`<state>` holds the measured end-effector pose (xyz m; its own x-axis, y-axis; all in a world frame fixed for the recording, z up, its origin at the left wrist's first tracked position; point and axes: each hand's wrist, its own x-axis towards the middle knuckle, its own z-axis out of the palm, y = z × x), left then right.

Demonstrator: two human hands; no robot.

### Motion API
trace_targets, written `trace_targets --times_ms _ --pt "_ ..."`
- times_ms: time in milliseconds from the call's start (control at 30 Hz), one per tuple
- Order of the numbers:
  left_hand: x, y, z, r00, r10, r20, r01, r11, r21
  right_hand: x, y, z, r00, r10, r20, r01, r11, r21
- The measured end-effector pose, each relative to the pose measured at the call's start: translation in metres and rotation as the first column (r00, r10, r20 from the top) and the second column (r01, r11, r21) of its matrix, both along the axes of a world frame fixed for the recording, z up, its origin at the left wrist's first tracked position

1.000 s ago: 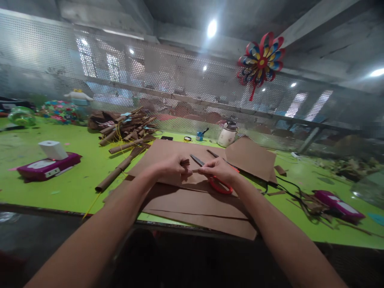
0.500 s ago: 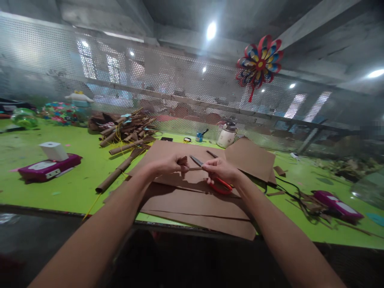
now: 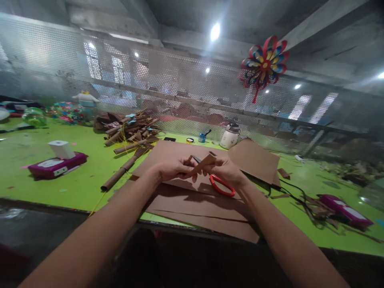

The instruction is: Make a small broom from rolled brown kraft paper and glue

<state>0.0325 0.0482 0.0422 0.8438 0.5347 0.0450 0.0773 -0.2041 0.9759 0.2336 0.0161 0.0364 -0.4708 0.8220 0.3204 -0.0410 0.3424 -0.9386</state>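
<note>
Strip (image 3: 204,164) of brown paper just right of the frame's centre, slanting from lower left to upper right between both hands, apparently lifted above the brown sheets (image 3: 192,204). Left hand (image 3: 172,168) clamped on the lower end with curled fingers; right hand (image 3: 231,171) clamped on the upper end, between thumb and fingers — both hands near each other, with only a short span of strip showing between.

Red-handled scissors (image 3: 222,192) just below the right hand, with a blade pointing toward the upper left, behind the strip. Cannot tell whether gripped in the palm or resting on the sheets.

For good handling, pinch close to each end, match the pull of both thumbs, and use only enough tension to flatten the middle. Thin paper, probably quick to crease — so best to press firmly only along a chosen line, and to turn from the wrists rather than squeeze harder. Fingertips best angled away from the blade.

Upper left of centre, a heap of paper rolls (image 3: 129,132); nearer, a single roll (image 3: 119,173) on the green table (image 3: 93,144). Right of centre, beyond the right hand, a large sheet (image 3: 253,160).
</note>
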Motion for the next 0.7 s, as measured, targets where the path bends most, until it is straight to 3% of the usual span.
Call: trace_targets --times_ms 100,200,267,333,433,533,700 --pt "0.0 0.004 -0.001 0.998 0.051 -0.034 -0.05 0.998 0.033 0.003 0.003 -0.002 0.999 -0.032 -0.021 0.032 0.999 -0.008" --pt "-0.003 0.014 -0.003 0.957 0.289 0.007 -0.289 0.956 0.043 0.007 0.007 -0.006 1.0 -0.013 0.027 0.014 0.998 -0.067" --pt "-0.004 0.017 -0.003 0.922 0.385 0.041 -0.387 0.921 0.037 0.007 0.009 -0.009 0.986 0.028 0.163 -0.014 0.996 -0.091" --pt "-0.001 0.015 -0.003 0.924 0.38 0.039 -0.382 0.922 0.07 0.006 0.009 -0.01 0.944 0.043 0.326 -0.02 0.997 -0.073" --pt "0.006 0.006 -0.005 0.952 0.303 -0.043 -0.293 0.943 0.158 0.002 0.01 -0.013 0.858 -0.054 0.511 0.027 0.998 0.059" --pt "0.01 0.002 -0.011 0.941 0.315 -0.123 -0.28 0.929 0.241 -0.002 0.012 -0.018 0.786 -0.182 0.59 0.063 0.974 0.217" --pt "0.003 0.012 -0.02 0.921 0.318 -0.225 -0.252 0.926 0.281 -0.008 0.014 -0.028 0.73 -0.269 0.628 0.021 0.927 0.373"
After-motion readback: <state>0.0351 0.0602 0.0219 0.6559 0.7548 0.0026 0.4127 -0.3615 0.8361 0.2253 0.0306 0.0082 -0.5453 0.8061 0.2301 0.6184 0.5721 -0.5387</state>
